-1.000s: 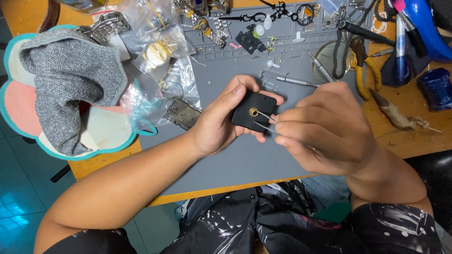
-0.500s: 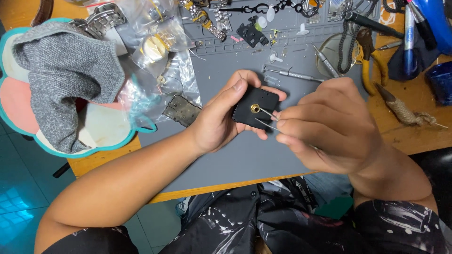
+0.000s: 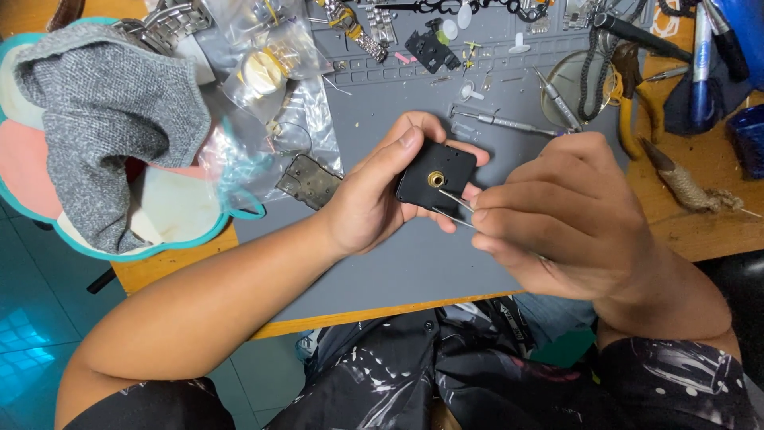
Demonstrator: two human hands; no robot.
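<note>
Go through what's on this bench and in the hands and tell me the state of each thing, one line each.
Left hand: grip closed around the black square module.
Black square module: held above the grey mat, brass hub facing up.
Right hand: pinching tweezers.
Tweezers: tips at the module, near the hub.
Grey mat: lying flat on the wooden bench.
Grey knit cloth: crumpled, draped over a teal-rimmed tray.
Metal plate: lying loose on the mat.

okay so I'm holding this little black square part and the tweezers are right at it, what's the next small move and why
Probably ease the tweezers a touch toward the brass hub. Their tips lie on the black square part just below and right of that hub, not on it. The left hand grips the part above the grey mat, and the right hand pinches the tweezers.
</note>
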